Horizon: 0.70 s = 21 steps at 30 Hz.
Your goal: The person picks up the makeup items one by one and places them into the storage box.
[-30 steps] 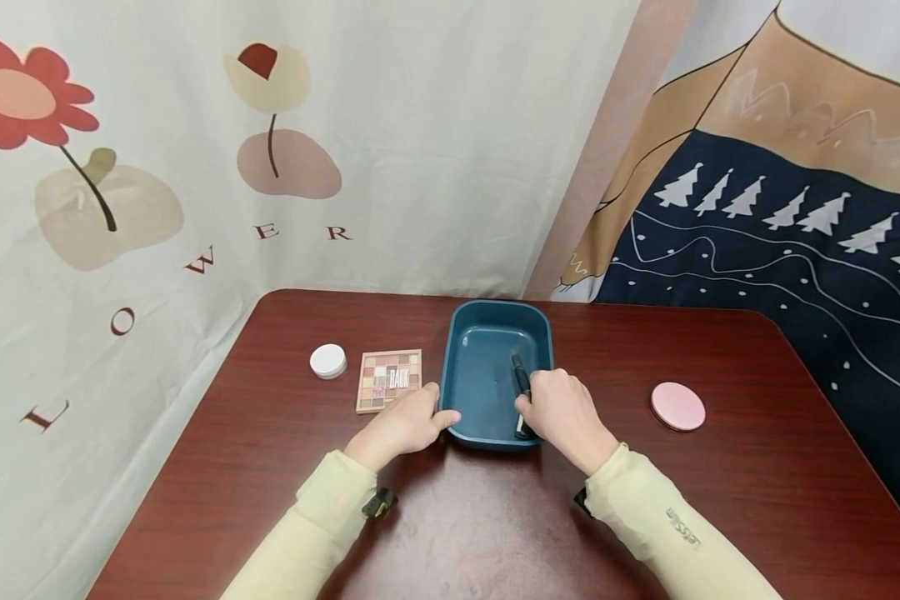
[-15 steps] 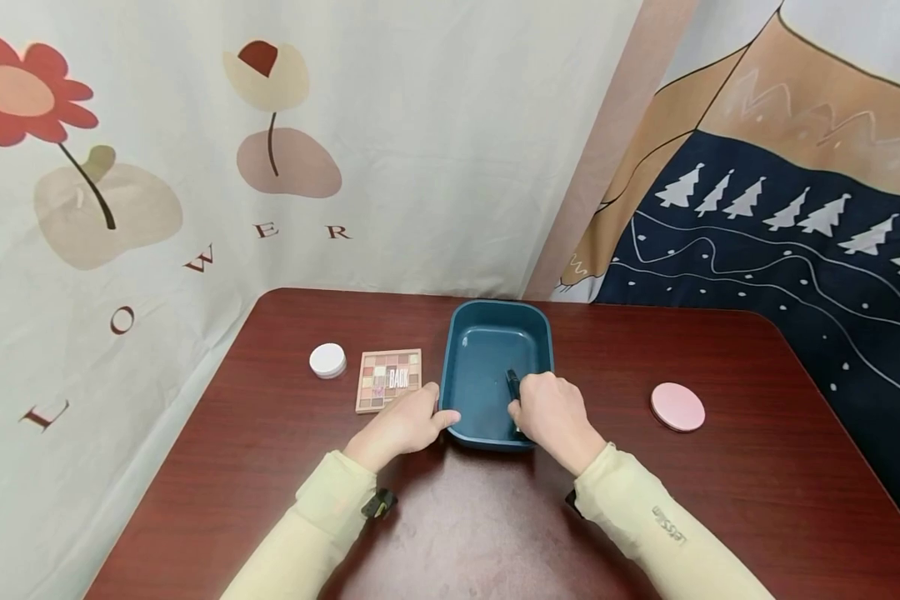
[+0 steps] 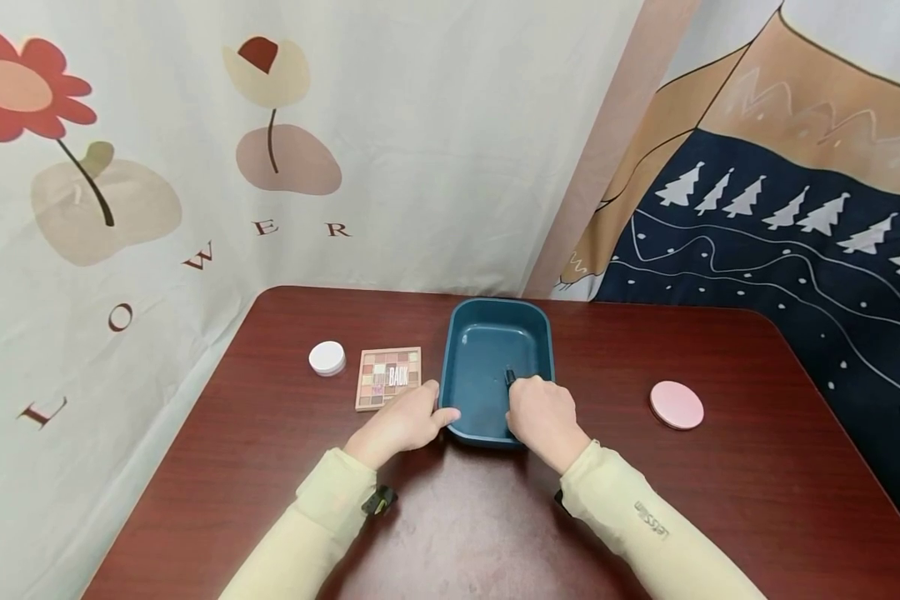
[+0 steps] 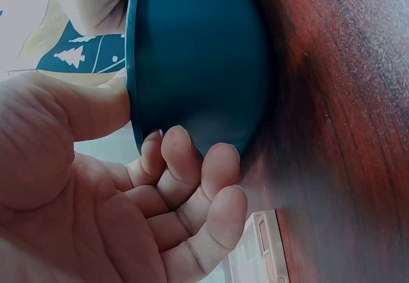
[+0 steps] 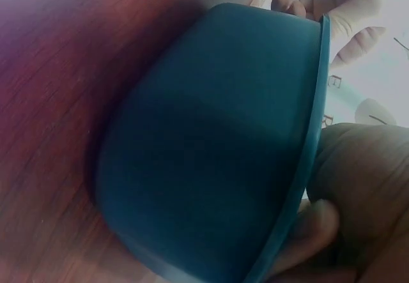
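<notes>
A dark teal tub point(image 3: 495, 439) stands on the table. My left hand point(image 3: 399, 425) grips its near left rim. In the left wrist view, the thumb point(image 4: 96, 107) hooks over the rim and the curled fingers point(image 4: 220, 174) rest against the outer wall. Over the tub's near right corner, my right hand point(image 3: 543, 417) holds a slim black pen-like stick point(image 3: 510, 376). Its dark end pokes out above the fist, and the rest is hidden by the hand. The tub's wall point(image 5: 211, 142) blocks the stick in the right wrist view.
Left of the tub lies an eyeshadow palette point(image 3: 388, 379), with a round white jar point(image 3: 327, 358) beyond it. A round pink compact point(image 3: 677, 405) lies to the right on the brown table point(image 3: 450, 533). Printed curtains point(image 3: 435, 150) hang behind.
My right hand has moved a little left and down into the tub with the stick, which shows less now. The left hand stays on the rim.
</notes>
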Tool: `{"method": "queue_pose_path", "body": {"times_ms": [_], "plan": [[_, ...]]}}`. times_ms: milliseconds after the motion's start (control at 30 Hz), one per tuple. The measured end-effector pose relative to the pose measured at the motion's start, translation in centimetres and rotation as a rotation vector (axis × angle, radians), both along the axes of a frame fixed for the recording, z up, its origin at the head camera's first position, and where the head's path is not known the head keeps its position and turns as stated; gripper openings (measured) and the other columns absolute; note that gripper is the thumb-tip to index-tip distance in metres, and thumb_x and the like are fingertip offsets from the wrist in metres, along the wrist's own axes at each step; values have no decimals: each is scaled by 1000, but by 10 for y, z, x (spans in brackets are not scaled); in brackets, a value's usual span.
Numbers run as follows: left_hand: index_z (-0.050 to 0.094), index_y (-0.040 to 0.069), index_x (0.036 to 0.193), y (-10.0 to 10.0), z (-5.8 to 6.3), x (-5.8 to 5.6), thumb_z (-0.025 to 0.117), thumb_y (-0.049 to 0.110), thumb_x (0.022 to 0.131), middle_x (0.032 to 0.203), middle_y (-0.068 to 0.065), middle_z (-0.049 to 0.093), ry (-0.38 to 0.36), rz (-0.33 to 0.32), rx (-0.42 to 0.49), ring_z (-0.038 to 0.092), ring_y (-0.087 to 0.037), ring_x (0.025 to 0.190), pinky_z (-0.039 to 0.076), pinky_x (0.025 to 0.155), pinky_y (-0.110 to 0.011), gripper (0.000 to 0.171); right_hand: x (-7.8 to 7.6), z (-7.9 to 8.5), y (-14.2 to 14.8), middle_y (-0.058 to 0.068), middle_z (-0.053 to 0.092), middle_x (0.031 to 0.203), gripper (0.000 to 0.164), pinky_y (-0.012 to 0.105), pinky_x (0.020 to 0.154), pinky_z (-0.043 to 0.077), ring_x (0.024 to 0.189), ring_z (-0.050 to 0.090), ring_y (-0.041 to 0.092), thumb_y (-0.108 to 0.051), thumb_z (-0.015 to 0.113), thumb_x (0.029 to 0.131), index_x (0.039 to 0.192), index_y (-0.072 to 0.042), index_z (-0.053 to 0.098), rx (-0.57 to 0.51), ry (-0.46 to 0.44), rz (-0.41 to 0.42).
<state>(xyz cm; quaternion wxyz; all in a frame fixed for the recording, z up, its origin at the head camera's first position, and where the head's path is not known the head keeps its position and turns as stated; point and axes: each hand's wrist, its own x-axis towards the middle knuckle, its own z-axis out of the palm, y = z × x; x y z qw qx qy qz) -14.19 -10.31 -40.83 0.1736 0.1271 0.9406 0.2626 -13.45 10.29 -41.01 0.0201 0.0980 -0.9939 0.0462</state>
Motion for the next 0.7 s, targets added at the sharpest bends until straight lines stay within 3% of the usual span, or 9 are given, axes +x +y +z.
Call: {"method": "queue_pose_path", "body": {"times_ms": [700], "plan": [[55,4,94,0,-1,0,67,31,102,75,-8,52,24,-10,-3,53,-22,71,47,69,-38,31,-1,-6,-10,8,58,54,31,39,42,50,48,59,23,-9,76,81,55,-10,58,58,4,-6]]}}
